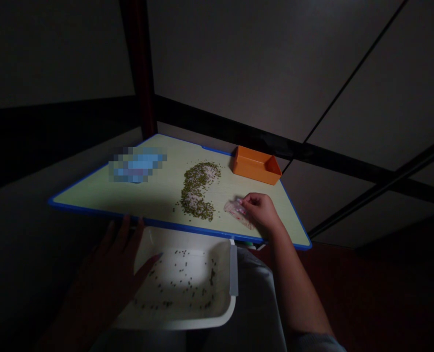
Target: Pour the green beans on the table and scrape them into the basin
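Observation:
My right hand [260, 209] is over the right part of a pale table top [158, 195], its thumb and fingers pinched together. Whatever lies between the fingertips is too small and dim to make out. Just under them shows a flat, pinkish patterned patch [243, 219]; I cannot tell whether it is printed on the table. Left of this hand, small green beans or seeds [194, 188] lie spread in a curved heap. My left hand [116, 264], dark and fingers apart, is at the left side of a white basin [187, 322], thumb over its inside.
An orange open box [253, 166] stands at the table's far right. A blurred-out bluish item [138, 165] lies at the left. Scattered green seeds [182, 282] dot the basin's floor below the blue table edge [198, 229]. Dark panelled walls [231, 63] rise behind.

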Available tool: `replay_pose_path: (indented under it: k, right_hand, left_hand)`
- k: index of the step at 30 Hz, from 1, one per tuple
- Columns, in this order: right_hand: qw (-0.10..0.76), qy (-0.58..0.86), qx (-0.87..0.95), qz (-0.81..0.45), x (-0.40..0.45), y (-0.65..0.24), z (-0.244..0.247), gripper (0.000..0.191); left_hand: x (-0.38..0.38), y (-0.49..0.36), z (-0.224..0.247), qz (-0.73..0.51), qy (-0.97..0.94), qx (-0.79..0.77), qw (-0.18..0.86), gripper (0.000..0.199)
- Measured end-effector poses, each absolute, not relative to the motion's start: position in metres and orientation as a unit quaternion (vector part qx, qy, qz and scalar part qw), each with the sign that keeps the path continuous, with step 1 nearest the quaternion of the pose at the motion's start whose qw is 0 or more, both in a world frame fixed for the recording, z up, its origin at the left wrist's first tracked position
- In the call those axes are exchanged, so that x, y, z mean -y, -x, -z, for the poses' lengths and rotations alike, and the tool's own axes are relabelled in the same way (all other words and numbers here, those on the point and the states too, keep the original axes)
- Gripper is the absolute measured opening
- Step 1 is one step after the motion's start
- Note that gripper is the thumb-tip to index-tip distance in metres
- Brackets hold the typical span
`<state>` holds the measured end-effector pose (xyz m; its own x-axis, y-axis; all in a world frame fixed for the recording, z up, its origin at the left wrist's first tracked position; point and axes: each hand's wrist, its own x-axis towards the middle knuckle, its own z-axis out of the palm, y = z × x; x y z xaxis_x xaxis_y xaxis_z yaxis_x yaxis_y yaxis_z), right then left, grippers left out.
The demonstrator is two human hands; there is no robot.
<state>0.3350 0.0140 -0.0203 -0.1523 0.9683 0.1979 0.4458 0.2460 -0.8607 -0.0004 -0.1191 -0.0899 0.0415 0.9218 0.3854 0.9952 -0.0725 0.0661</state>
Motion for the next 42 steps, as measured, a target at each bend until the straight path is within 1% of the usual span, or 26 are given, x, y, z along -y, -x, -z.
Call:
replay_pose_path:
  k: [6,11,26,34,42]
  right_hand:
    - [0.38,0.496,0.695,-0.357,-0.009,-0.333,0.018,0.034]
    - [0.355,0.48,0.704,-0.385,-0.007,-0.333,0.015,0.032]
    - [0.32,0.467,0.736,-0.372,-0.005,-0.33,0.012,0.033]
    - [0.34,0.47,0.708,-0.403,-0.004,-0.334,0.01,0.032]
    - [0.287,0.454,0.738,-0.409,-0.004,-0.337,0.009,0.033]
  left_hand:
    - [0.119,0.0,0.091,0.166,0.707,0.678,0.116,0.083]
    - [0.12,-0.002,0.089,0.16,0.7,0.686,0.119,0.082]
    - [0.12,0.0,0.092,0.154,0.7,0.689,0.11,0.083]
    - [0.12,-0.001,0.09,0.152,0.707,0.682,0.113,0.085]
    - [0.12,-0.002,0.09,0.164,0.7,0.684,0.124,0.081]
